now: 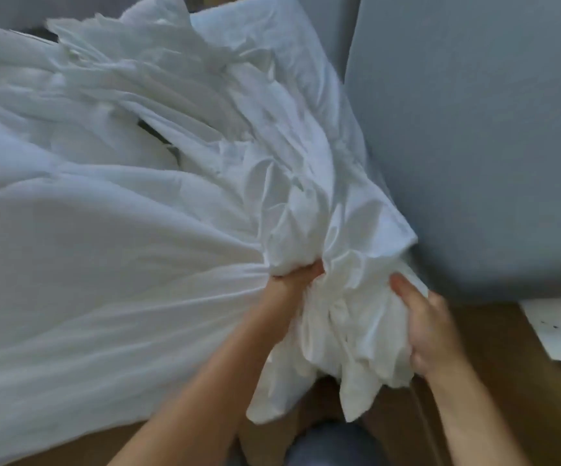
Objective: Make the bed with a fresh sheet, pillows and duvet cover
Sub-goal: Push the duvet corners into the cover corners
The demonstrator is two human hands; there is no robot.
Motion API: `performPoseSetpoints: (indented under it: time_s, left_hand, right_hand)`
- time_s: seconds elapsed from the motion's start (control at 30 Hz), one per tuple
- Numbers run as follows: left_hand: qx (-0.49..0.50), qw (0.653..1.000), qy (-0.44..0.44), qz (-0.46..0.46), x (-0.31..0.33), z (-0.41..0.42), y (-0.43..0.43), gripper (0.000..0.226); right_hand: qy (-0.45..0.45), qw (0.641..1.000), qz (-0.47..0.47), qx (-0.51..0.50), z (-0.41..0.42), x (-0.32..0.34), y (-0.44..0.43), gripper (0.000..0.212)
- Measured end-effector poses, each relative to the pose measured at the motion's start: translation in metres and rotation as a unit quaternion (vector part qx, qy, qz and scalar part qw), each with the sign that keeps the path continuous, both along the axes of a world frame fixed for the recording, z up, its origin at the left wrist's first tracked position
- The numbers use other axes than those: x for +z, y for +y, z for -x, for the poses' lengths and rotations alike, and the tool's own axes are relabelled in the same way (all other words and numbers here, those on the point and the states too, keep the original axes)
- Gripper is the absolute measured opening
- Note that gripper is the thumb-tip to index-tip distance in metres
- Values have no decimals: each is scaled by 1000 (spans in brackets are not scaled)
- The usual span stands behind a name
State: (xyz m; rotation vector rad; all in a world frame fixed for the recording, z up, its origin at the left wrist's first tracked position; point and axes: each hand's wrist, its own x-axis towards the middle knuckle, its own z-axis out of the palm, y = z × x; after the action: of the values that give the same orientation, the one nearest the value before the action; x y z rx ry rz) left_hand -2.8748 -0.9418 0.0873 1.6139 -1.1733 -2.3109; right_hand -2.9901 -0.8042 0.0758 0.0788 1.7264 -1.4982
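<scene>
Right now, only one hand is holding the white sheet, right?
No, both are. The head view shows the left hand and the right hand each gripping the bunched white sheet.

only one view here, it sits on your head, wide angle, tipped forward and steeply down, close in over your left hand (297, 275) and right hand (428, 334), white bedding (104, 250) filling the left side, grey wall (474, 146) up right, brown floor (497, 358) along the bottom
</scene>
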Motion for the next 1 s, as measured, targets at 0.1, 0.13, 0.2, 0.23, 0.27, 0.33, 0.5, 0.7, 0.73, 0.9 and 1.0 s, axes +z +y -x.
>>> performPoseSetpoints:
  time_s: [0.1, 0.13, 0.2, 0.23, 0.27, 0.33, 0.5, 0.7, 0.73, 0.9, 1.0]
  left_hand:
    - [36, 996, -69, -40, -39, -2, 10, 47]
    - [38, 996, -72, -40, -46, -6, 6, 49]
    - [16, 997, -65, -29, -49, -12, -6, 54]
    - [0, 998, -59, -14, -48, -14, -12, 51]
    - [-7, 999, -52, 8, -46, -14, -19, 47]
    - [7, 997, -44, 64, -35, -9, -37, 39]
    - [155, 968, -85, 176, -6, -78, -113, 22]
    - [113, 876, -443, 155, -45, -231, -85, 43]
    - [142, 889, -417, 124, -52, -233, -76, 46]
    - [130, 841, -463, 249, -60, -207, -79, 98]
    - [32, 762, -430, 483, -48, -158, -76, 89]
  right_hand:
    - [65, 993, -85, 50, 1, -53, 2, 26]
    - [78, 990, -96, 66, 2, -61, -3, 28]
    - [106, 983, -111, 101, 7, -69, -12, 34]
    - [126, 978, -118, 121, 9, -70, -15, 37]
    - [145, 972, -123, 136, 10, -70, -18, 39]
    - [164, 968, -128, 144, 10, -69, -21, 44]
    - [167, 965, -180, 92, 15, -73, -24, 50]
    - [202, 925, -230, 225, -6, -98, -10, 52]
    - [193, 924, -228, 241, -10, -101, -8, 49]
    - [125, 897, -228, 358, -1, -98, -16, 10]
    - [58, 922, -183, 336, 3, -93, -50, 35]
